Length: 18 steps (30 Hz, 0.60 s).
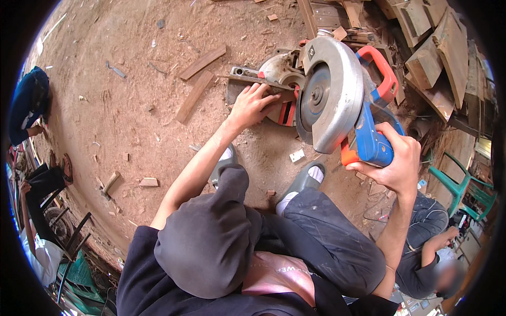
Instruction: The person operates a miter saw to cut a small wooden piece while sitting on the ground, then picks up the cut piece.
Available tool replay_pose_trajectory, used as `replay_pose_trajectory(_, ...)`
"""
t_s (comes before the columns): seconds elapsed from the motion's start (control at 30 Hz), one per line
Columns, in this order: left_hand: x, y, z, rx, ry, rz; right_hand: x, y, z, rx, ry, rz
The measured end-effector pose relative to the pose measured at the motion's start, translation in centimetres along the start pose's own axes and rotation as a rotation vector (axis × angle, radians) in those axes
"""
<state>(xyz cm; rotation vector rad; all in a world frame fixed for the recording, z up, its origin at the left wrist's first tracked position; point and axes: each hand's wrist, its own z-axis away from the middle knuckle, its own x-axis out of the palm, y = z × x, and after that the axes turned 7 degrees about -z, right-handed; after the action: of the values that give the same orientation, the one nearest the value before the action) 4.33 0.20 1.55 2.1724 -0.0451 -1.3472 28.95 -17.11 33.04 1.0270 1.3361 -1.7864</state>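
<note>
A miter saw with a silver blade guard [345,89] and a round blade stands on the dirt ground in front of me. My right hand [398,160] is closed around its blue handle [371,138], to the right of the guard. The blade head is raised above the base. At the saw's metal fence [263,80], my left hand [254,105] presses a small brown piece of wood [284,96] with its fingers bent over it. Much of that piece is hidden by the hand. The left fingers are to the left of the blade.
Two wooden strips [195,96] and small offcuts lie on the dirt. Stacked boards [435,58] rise at the far right, above a green plastic chair [454,181]. A person [427,253] sits at the lower right; others [31,102] are at the left edge.
</note>
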Motion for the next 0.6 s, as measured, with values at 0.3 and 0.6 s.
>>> replay_pose_trajectory(0.3,0.5,0.7,0.5,-0.139,0.077,0.034,0.0,0.0,0.2,0.019,0.0,0.0)
replay_pose_trajectory(0.6,1.7,1.2,0.5,-0.158,0.135,-0.061,0.0,-0.3,0.2,0.002,-0.004,-0.032)
